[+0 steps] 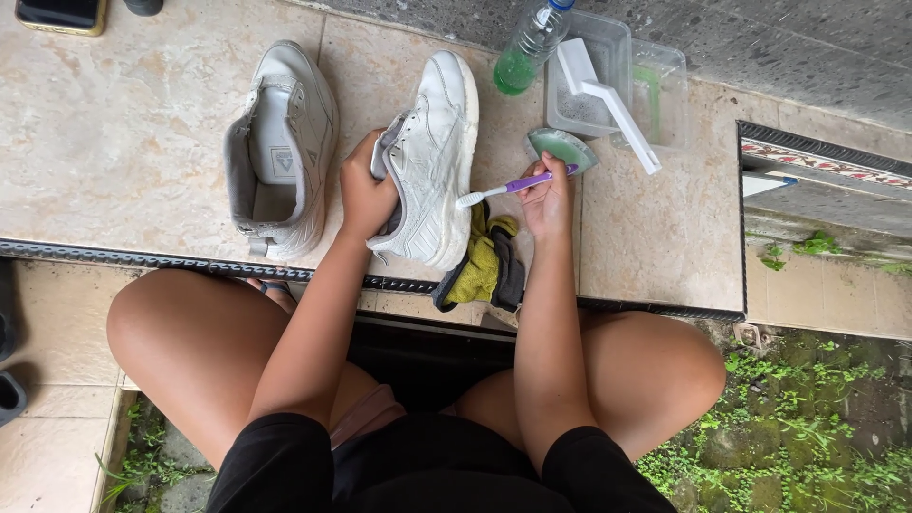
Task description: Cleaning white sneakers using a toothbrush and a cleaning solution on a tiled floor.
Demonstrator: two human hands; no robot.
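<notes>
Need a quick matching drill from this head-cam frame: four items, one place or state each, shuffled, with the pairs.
Things:
1. toothbrush
2. plastic bottle
3. yellow cloth
4. second shoe

Places or states:
A. lying untouched on the tiles, far left
B. held in the right hand
C. under the shoe gripped by the left hand
D. green liquid inside, beside the clear tubs

Pairs: 1-B, 2-D, 3-C, 4-A

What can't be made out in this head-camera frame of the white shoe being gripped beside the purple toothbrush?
- White leather sneaker: its opening is covered by the left hand.
- Purple-handled toothbrush: handle end hidden inside the right hand.
- Yellow and grey cloth: partly under the sneaker and right forearm.
- Dark phone: cut off by the top edge.
- Clear plastic bottle: cap cropped at the top edge.
</notes>
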